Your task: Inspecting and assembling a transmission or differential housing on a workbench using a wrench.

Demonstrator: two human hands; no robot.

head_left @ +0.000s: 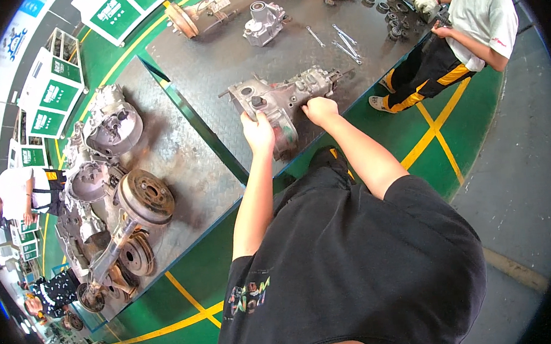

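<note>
Casing point(286, 98) sits on the steel table point(236, 60), just beyond and between my hands, wide end left, narrow end right. My left hand point(259, 133) is clamped on its near left edge, thumb on top; my right hand point(320, 111) is curled against the narrow part's near side, can't tell if gripping. Casing is dull grey metal, lumpy, stained, short rod poking out left. Table: dark, raised tread texture. Wrenches point(346, 43): slim, shiny, far right. Housing point(264, 24): pale, blocky, far side. Drum point(145, 197): rusty, round, left.
</note>
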